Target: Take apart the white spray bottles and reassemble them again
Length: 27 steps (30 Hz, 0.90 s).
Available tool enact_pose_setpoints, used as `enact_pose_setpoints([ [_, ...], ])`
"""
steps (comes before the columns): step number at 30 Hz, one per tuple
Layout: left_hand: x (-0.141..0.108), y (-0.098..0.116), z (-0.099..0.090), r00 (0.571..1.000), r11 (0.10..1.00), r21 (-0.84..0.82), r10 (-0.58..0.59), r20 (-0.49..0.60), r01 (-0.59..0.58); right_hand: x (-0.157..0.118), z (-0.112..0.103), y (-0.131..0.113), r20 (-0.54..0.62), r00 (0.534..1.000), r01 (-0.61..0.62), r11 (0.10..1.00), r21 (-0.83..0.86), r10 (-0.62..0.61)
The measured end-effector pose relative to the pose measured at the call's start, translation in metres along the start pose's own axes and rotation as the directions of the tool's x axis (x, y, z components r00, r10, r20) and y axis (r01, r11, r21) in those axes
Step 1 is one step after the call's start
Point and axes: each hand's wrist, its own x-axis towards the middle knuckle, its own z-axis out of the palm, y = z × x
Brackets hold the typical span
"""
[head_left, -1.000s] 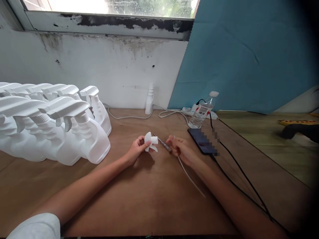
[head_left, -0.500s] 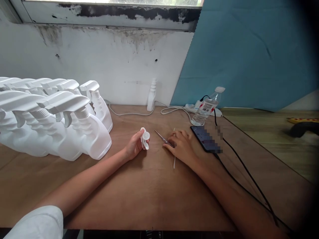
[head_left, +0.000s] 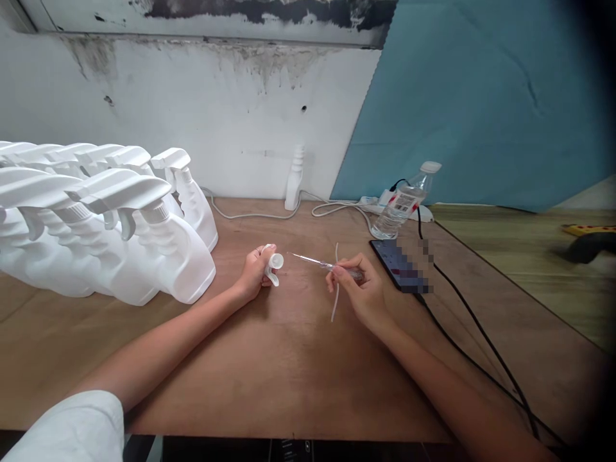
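My left hand (head_left: 255, 273) is closed round a white spray trigger head (head_left: 276, 261), its round cap opening turned toward me and its trigger pointing down. In my right hand (head_left: 359, 282) is a thin screwdriver (head_left: 315, 261) with a clear handle, held between thumb and fingers. Its slim metal shaft points left, and the tip is a short way from the spray head, not touching it. Beneath my right hand a thin translucent tube (head_left: 333, 308) lies on the wooden table (head_left: 269, 385).
White spray bottles (head_left: 183, 269) stand in rows at the left. A lone white bottle (head_left: 294, 179) stands against the wall. To the right are a tilted water bottle (head_left: 399, 208), a phone (head_left: 397, 266), a power strip (head_left: 426, 212) and black cables (head_left: 474, 321).
My right hand has lifted the screwdriver off the table and now grips it by the handle. My left hand has turned the spray head slightly and shifted a little left.
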Motion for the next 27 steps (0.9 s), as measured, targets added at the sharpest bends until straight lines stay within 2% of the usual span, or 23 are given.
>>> enact_pose_setpoints([
  [3,-0.001,-0.003,0.001,1.0,1.0,0.021,0.019,-0.011,-0.019,-0.004,0.005,0.001,0.095,0.995,0.017,1.0,-0.023,-0.015],
  [7,-0.001,-0.008,0.002,0.999,0.997,0.064,0.043,-0.018,-0.042,-0.008,0.004,0.007,0.122,0.985,0.147,0.962,-0.231,-0.122],
  [10,-0.001,-0.011,0.003,0.998,0.992,0.112,0.066,-0.025,-0.063,-0.011,0.003,0.012,0.157,0.967,0.249,0.88,-0.404,-0.201],
  [13,-0.002,-0.013,0.005,0.995,0.985,0.153,0.089,-0.036,-0.083,-0.014,0.004,0.014,0.237,0.925,0.379,0.747,-0.546,-0.296],
  [16,-0.002,-0.014,0.007,0.994,0.981,0.17,0.106,-0.039,-0.098,-0.017,0.008,0.014,0.329,0.88,0.474,0.653,-0.59,-0.342],
  [21,-0.002,-0.012,0.007,0.996,0.983,0.171,0.079,-0.036,-0.071,-0.019,0.01,0.015,0.316,0.915,0.386,0.775,-0.501,-0.251],
  [27,-0.004,-0.005,0.005,1.0,0.992,0.128,0.005,0.017,-0.007,-0.017,0.008,0.013,0.303,0.924,0.327,0.89,-0.317,-0.232],
])
